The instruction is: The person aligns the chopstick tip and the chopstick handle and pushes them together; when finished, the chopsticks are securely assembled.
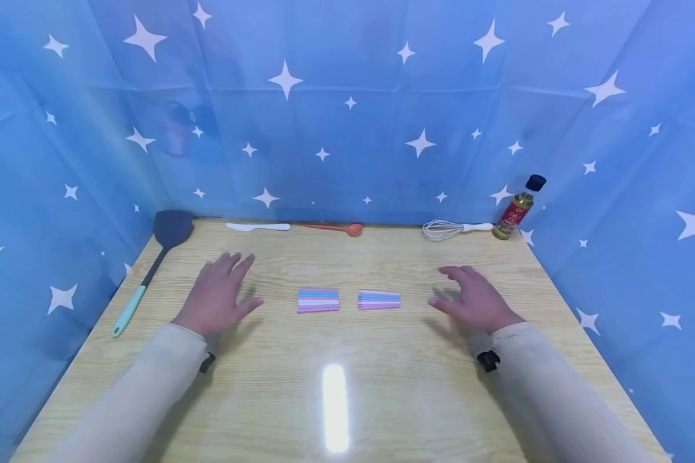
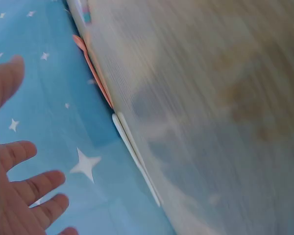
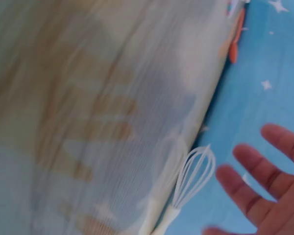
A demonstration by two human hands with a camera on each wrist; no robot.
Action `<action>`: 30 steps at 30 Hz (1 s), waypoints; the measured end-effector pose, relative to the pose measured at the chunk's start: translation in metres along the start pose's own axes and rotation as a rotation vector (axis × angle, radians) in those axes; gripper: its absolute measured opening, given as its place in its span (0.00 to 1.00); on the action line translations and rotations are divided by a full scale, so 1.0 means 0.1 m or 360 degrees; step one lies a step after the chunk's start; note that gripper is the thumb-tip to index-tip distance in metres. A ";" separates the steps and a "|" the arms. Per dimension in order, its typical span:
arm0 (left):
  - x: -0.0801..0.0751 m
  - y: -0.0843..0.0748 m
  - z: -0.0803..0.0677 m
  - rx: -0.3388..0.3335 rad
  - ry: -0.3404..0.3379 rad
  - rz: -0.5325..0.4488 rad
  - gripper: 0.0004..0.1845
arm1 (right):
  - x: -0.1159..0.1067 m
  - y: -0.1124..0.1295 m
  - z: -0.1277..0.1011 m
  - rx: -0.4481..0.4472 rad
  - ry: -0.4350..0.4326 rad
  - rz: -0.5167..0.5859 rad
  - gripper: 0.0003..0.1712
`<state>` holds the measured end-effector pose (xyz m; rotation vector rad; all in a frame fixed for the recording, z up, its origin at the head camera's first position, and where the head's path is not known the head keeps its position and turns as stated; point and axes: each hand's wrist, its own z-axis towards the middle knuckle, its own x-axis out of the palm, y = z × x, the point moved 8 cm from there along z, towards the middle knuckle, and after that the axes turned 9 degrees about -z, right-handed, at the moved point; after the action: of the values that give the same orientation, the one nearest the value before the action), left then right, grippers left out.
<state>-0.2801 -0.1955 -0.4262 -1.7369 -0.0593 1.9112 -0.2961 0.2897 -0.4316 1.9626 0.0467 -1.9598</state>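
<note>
Hovering over the light wooden table (image 1: 382,399), the left hand (image 1: 217,292) and right hand (image 1: 475,299) are spread wide, holding nothing; two small bundles of pastel striped sticks (image 1: 318,300) lie between them.

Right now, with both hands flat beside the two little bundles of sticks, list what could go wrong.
1. The two stick bundles lie loose between the left hand and right hand; a sideways brush might scatter them.
2. The bottle stands upright at the far right corner beside the whisk; a long reach could topple it.
</note>
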 end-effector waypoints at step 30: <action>0.70 -0.79 0.34 -0.0012 0.0353 -0.0308 0.03 | 0.49 0.83 0.31 -0.0080 0.0359 0.0314 0.08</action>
<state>-0.2842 -0.0876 -0.4537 -1.8644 -0.1467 1.5748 -0.3006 0.1921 -0.4585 2.0609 -0.0383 -1.5946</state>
